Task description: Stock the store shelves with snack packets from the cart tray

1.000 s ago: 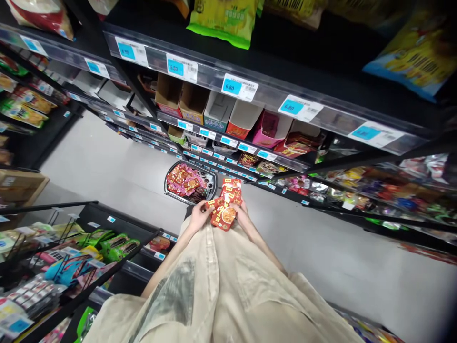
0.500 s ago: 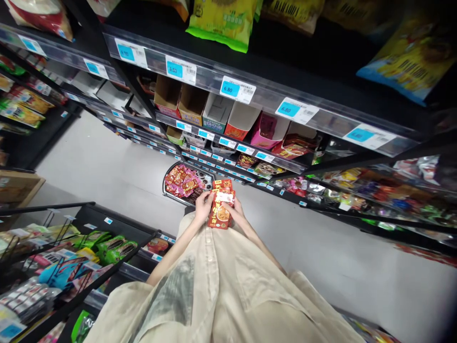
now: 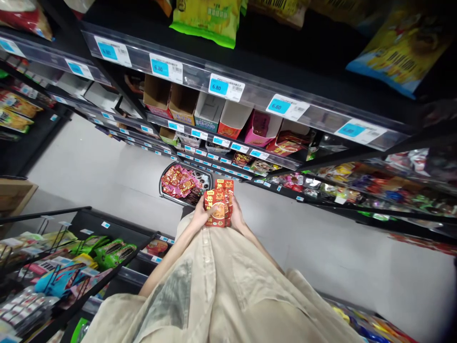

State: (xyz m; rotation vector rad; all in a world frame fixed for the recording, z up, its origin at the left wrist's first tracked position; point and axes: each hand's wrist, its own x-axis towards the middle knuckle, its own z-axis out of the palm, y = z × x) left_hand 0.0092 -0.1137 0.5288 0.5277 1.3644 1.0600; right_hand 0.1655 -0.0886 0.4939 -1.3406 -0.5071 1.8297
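In front of my body I hold red snack packets with yellow lettering and a picture of food. The nearer red packet [image 3: 214, 215] is in my left hand [image 3: 201, 214], whose thumb lies across its front. Partly hidden behind it, another red packet [image 3: 225, 185] sticks up on the right, with my right hand [image 3: 237, 214] closed around its right edge. The packets overlap, and I cannot tell how many there are. Just beyond my left hand, a black basket [image 3: 161, 194] on the floor holds red and pink packets [image 3: 177, 181].
A shelf [image 3: 257, 71] with price tags runs across the front at upper height. Below it stand open display boxes [image 3: 235, 116], some with packets inside. Another snack rack [image 3: 71, 267] flanks me on the left. Grey floor [image 3: 296, 228] lies between the shelves.
The red packets, stacked before, are now fanned sideways, one shifted left with my left hand. A white patch on the front is out of sight. The view has shifted slightly.
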